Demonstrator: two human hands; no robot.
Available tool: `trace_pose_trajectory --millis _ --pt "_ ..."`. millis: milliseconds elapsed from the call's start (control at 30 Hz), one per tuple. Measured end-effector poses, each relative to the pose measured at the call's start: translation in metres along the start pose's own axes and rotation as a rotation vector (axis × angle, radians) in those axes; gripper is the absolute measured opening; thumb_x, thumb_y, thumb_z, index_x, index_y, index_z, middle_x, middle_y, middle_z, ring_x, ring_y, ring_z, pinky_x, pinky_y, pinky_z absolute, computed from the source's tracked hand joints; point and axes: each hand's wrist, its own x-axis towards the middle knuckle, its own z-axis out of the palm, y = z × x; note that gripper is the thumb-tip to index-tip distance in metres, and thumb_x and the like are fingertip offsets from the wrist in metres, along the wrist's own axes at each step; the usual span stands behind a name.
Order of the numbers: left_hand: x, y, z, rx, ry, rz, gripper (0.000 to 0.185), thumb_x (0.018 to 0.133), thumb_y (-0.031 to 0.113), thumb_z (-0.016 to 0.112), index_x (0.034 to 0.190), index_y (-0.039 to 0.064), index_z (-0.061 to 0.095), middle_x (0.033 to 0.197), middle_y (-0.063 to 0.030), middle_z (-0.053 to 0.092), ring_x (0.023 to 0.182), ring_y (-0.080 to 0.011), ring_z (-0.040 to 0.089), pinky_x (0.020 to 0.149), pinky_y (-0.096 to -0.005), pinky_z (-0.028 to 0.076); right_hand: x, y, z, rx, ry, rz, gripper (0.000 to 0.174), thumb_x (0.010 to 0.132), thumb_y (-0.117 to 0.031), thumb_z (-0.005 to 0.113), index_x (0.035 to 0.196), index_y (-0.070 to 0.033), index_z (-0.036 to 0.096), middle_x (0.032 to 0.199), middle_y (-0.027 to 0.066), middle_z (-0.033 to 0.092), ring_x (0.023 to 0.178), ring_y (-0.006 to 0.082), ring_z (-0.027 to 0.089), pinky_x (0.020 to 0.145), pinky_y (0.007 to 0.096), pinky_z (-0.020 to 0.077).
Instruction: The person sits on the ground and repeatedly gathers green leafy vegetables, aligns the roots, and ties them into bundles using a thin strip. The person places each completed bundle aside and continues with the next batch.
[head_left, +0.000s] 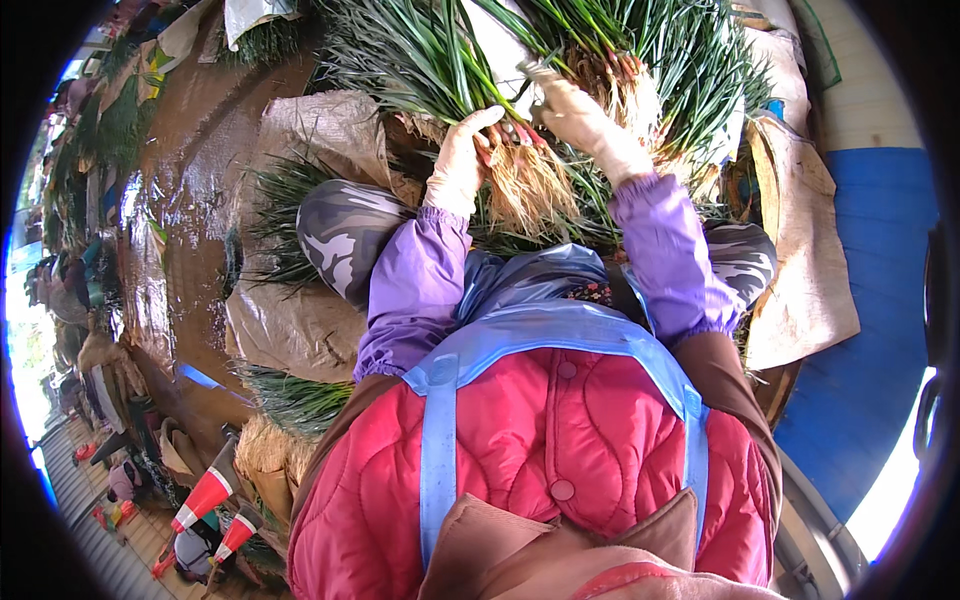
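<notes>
Gloved, my left hand (459, 163) grips a bunch of long-leaved green plants (442, 71) near its reddish stem bases. Stringy pale roots (529, 187) hang from the bunch towards my lap. To the right of the bunch is my right hand (581, 120), also gloved and blurred, its fingers beside the leaves; whether it holds anything, I cannot tell. Just beyond it lies a second bunch of the same plants (611, 67), its roots exposed. Purple sleeve covers reach both wrists.
More green plants (300, 394) lie at my left, around woven sacking (300, 322). Wet brown ground (195, 277) extends further left. Red-and-white traffic cones (204, 499) stand at lower left. At right are a sacking flap (795, 255) and a blue surface (877, 300). Camouflage-clad knees (349, 232) flank the plants.
</notes>
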Motion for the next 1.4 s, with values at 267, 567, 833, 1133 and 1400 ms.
trace_pose_trajectory --millis 267,567,833,1133,1400 --pt "-0.02 0.008 -0.009 0.198 -0.075 0.045 0.021 0.086 0.02 0.072 0.088 -0.001 0.073 0.063 -0.0045 0.063 0.046 -0.0093 0.052 0.04 -0.0207 0.035 0.026 0.017 -0.001 -0.467 0.11 0.032 0.019 0.089 -0.014 0.051 0.09 -0.013 0.069 0.076 0.0125 0.069 0.068 0.03 0.068 0.058 0.0396 0.0548" --pt "-0.019 0.006 0.007 0.395 -0.146 0.047 0.017 0.086 0.019 0.073 0.087 0.003 0.07 0.062 -0.0056 0.066 0.043 -0.008 0.054 0.037 -0.019 0.035 0.016 0.012 0.008 0.569 -0.377 0.436 0.051 0.089 -0.028 0.07 0.131 -0.003 0.056 0.106 0.0102 0.069 0.094 0.0199 0.066 0.086 0.028 0.0514" --pt "-0.02 -0.004 0.006 0.137 -0.075 0.119 0.013 0.084 0.016 0.071 0.084 0.004 0.068 0.065 -0.0036 0.063 0.054 -0.0099 0.056 0.047 -0.0207 0.038 0.011 -0.001 0.06 1.075 0.173 0.491 0.027 0.091 -0.023 0.066 0.109 -0.002 0.068 0.088 0.0089 0.071 0.075 0.0154 0.062 0.073 0.0303 0.0495" --pt "-0.018 0.002 0.011 0.137 -0.089 0.088 0.014 0.086 0.018 0.069 0.085 0.005 0.066 0.063 -0.0019 0.059 0.051 -0.0106 0.054 0.048 -0.0239 0.042 0.021 0.002 0.053 0.583 0.316 0.661 0.029 0.091 -0.029 0.067 0.103 -0.002 0.069 0.088 0.0054 0.068 0.074 0.0147 0.058 0.073 0.0304 0.0482" --pt "-0.024 0.011 0.024 0.334 -0.277 0.162 0.028 0.086 0.022 0.068 0.092 -0.004 0.069 0.063 -0.0072 0.065 0.05 -0.0102 0.058 0.039 -0.0174 0.034 -0.042 0.063 -0.051 3.577 1.543 2.206 0.034 0.096 -0.034 0.055 0.112 -0.005 0.064 0.091 0.0109 0.07 0.081 0.0254 0.067 0.075 0.0359 0.0555"
